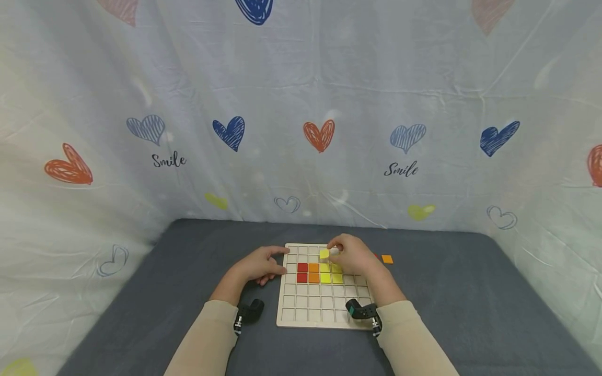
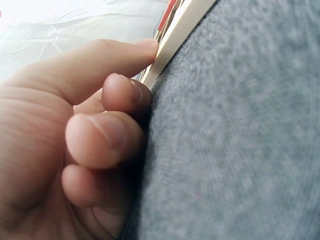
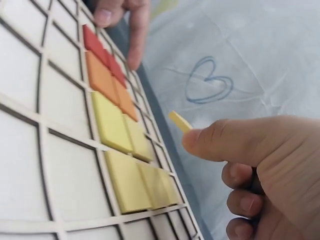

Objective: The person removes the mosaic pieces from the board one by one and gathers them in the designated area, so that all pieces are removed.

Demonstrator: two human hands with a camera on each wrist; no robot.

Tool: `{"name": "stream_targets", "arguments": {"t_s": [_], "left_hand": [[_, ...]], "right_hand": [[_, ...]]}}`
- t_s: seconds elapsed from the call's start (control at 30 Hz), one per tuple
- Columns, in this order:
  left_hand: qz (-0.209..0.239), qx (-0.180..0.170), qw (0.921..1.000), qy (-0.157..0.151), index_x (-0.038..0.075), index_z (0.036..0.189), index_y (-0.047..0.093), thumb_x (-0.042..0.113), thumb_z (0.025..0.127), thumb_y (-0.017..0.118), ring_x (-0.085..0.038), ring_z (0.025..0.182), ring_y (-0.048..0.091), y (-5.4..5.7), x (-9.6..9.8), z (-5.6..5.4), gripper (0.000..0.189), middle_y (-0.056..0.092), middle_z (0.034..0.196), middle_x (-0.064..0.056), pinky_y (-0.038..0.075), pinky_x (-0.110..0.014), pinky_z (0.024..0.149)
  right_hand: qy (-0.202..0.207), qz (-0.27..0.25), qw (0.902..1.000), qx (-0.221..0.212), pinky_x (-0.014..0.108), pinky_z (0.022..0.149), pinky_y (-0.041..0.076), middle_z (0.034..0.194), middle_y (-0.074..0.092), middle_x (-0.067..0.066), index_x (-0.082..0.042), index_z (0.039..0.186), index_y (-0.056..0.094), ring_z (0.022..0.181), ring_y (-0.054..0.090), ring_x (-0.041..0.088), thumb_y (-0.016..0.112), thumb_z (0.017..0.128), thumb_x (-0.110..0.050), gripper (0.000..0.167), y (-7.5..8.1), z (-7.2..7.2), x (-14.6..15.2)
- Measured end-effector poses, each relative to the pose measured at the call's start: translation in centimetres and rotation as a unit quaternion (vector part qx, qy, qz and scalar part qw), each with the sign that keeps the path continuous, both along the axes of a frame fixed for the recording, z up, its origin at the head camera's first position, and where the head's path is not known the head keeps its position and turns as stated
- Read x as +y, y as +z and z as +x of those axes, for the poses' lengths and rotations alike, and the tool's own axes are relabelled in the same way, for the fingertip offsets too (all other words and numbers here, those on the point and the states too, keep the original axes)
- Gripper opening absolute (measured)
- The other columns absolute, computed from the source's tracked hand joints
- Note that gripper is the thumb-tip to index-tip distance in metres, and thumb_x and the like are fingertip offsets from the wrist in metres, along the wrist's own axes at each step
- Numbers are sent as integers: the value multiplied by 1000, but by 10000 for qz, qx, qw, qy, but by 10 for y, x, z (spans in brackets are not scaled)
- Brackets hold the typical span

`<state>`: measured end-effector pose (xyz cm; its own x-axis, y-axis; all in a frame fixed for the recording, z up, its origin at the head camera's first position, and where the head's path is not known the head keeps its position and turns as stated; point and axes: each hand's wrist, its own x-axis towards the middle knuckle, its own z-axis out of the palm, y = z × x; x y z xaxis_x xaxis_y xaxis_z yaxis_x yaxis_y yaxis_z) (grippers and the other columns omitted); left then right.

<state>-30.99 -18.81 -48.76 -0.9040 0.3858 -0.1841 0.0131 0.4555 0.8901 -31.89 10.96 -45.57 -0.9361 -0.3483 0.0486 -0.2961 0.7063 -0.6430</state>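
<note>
1. Plainly, a dark-grey table [image 1: 470, 292] with rounded far corners; up close in the left wrist view its covering looks soft, finely mottled.
2. Pale cloth [image 1: 282, 68] hangs behind the table and along both sides, creased, loosely folded. Print: hearts [image 1: 229, 133] in blues, orange-red and yellow-green, some outline only. "Smile" lettering [image 1: 401, 169] appears twice across the back.
3. Wooden board [image 1: 301, 316] lies flat on the table, divided into square cells by thin strips.
4. Seated in cells, a block two rows deep: red tiles [image 1: 302, 268] at left, orange tiles [image 1: 313, 278] next, then four yellow tiles [image 1: 325, 278].
5. Right hand [image 1: 354, 256]: grip pinches a single yellow tile [image 1: 324, 254] above the board's far part, just beyond the block. Near edge-on in the right wrist view.
6. Left hand [image 1: 258, 262]: grip loose, nothing held; index finger and thumb rest at the board's left edge.
7. Right of board, on the table: loose orange tile [image 1: 387, 259]; beside it a red tile [image 1: 375, 255], mostly hidden by the right hand.
8. Sleeves [image 1: 202, 339] beige; black camera [image 1: 254, 310] at each wrist.
</note>
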Motion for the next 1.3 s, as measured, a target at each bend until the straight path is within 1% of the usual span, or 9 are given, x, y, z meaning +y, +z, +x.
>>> {"name": "stream_targets", "arguments": {"t_s": [0.23, 0.43, 0.53, 0.7, 0.73, 0.83, 1.03, 1.2, 1.3], "left_hand": [[3, -44, 10000, 18, 14, 152, 51, 14, 91, 79, -12, 37, 42, 0, 0, -1, 67, 54, 56, -4, 41, -26, 39], [9, -30, 10000, 14, 13, 152, 51, 15, 91, 79, -13, 37, 42, -1, 0, 0, 67, 54, 55, -4, 41, -26, 39], [27, 8, 10000, -10, 13, 152, 51, 15, 91, 79, -13, 37, 42, 0, 0, 0, 67, 53, 55, -4, 41, -26, 39], [70, 34, 9999, -64, 12, 152, 51, 14, 91, 79, -13, 37, 42, 0, 0, 0, 67, 53, 55, -4, 41, -26, 39], [73, 35, 9999, -67, 11, 152, 51, 14, 91, 79, -13, 37, 42, 0, 0, 0, 67, 53, 55, -4, 41, -26, 39], [87, 28, 9999, -65, 11, 152, 51, 15, 91, 79, -13, 37, 42, -1, 0, -1, 67, 53, 56, -4, 41, -27, 39], [97, 18, 9999, -49, 12, 152, 52, 15, 91, 80, -13, 37, 42, -2, -1, 0, 67, 54, 55, -5, 41, -27, 39], [105, 26, 9999, -49, 12, 152, 51, 15, 91, 80, -13, 37, 42, -2, -1, 0, 67, 54, 55, -5, 41, -28, 39], [93, 29, 9999, -51, 12, 152, 51, 15, 91, 79, -13, 37, 42, -1, -1, 0, 67, 53, 55, -4, 41, -27, 39]], "right_hand": [[-30, -434, 9990, 34, 44, 82, 43, 104, 57, 4, -11, 116, 73, 97, 49, 24, 78, 93, -21, 25, 14, 3, 13], [49, -602, 9982, 70, 42, 79, 40, 102, 52, 7, -9, 120, 71, 94, 46, 23, 76, 95, -21, 28, 28, 5, 25], [72, -709, 9975, 19, 42, 73, 40, 101, 49, 8, -8, 123, 70, 87, 44, 24, 74, 96, -19, 29, 34, 6, 32], [-77, -720, 9974, -1, 44, 76, 40, 104, 49, 9, -9, 125, 69, 91, 45, 26, 73, 97, -20, 31, 42, 9, 44], [-98, -708, 9974, 3, 44, 79, 39, 104, 49, 9, -9, 126, 69, 97, 45, 26, 73, 97, -20, 31, 43, 9, 47], [-195, -749, 9970, -48, 45, 81, 39, 108, 48, 11, -8, 128, 67, 100, 45, 28, 72, 98, -20, 32, 46, 9, 55], [-373, -830, 9958, -138, 45, 84, 40, 116, 50, 14, -6, 132, 65, 104, 45, 29, 70, 100, -18, 35, 50, 9, 73], [-480, -786, 9956, -148, 46, 83, 40, 114, 50, 14, -4, 132, 64, 104, 44, 30, 69, 100, -19, 36, 51, 7, 87], [-559, -717, 9958, -74, 48, 89, 43, 121, 53, 17, -3, 133, 64, 109, 47, 32, 69, 100, -19, 36, 50, 7, 95]]}}
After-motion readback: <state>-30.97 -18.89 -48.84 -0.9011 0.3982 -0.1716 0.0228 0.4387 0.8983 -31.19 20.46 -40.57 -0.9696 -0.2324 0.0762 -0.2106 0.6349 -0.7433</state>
